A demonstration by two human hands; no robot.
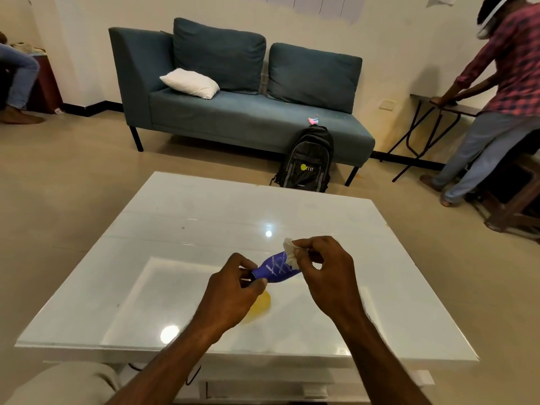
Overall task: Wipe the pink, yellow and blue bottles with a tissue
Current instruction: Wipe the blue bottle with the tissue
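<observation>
Above table [204, 217], tissue [290, 252] against blue bottle [276, 268]

Beyond the glossy white table [204, 217] stands a blue sofa [248, 115] with a white pillow [190, 82] near its left end, a black backpack [305, 160] leaning against its front edge.

White table [204, 217] lies bare beyond the hands; yellow bottle [260, 305] beneath.

table [204, 217]: glossy white, mirror-smooth | blue bottle [276, 268]: smooth plastic, slight sheen | tissue [290, 252]: crumpled soft paper | sofa [233, 112]: matt woven cloth
</observation>
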